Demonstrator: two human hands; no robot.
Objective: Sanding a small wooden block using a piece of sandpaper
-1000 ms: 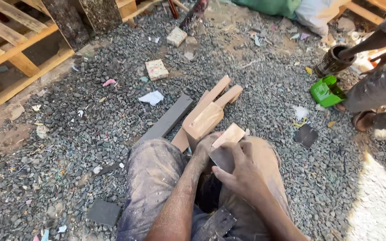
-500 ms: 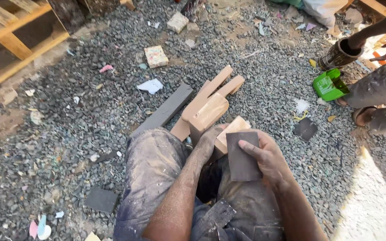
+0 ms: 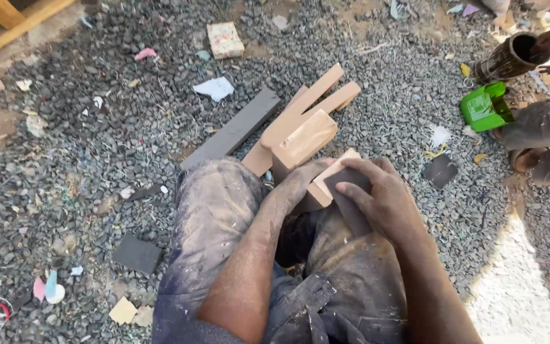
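I sit on gravel with dusty trousers. My left hand (image 3: 300,181) grips a small light wooden block (image 3: 333,171) held over my lap. My right hand (image 3: 383,200) presses a dark grey sheet of sandpaper (image 3: 345,188) against that block, fingers bent over it. Just beyond the hands lies a cluster of tan wooden pieces (image 3: 303,124), angled toward the upper right. The underside of the block is hidden by my hands.
A long dark grey strip (image 3: 233,130) lies on the gravel left of the tan pieces. A dark square (image 3: 136,253) lies at lower left, another (image 3: 440,171) at right. Another person's legs (image 3: 545,124), a green container (image 3: 484,108) and a dark tin (image 3: 507,58) are upper right.
The sandpaper, held flat and raised in my right hand half a second ago, has come down onto the wooden block. The view has shifted slightly downward.
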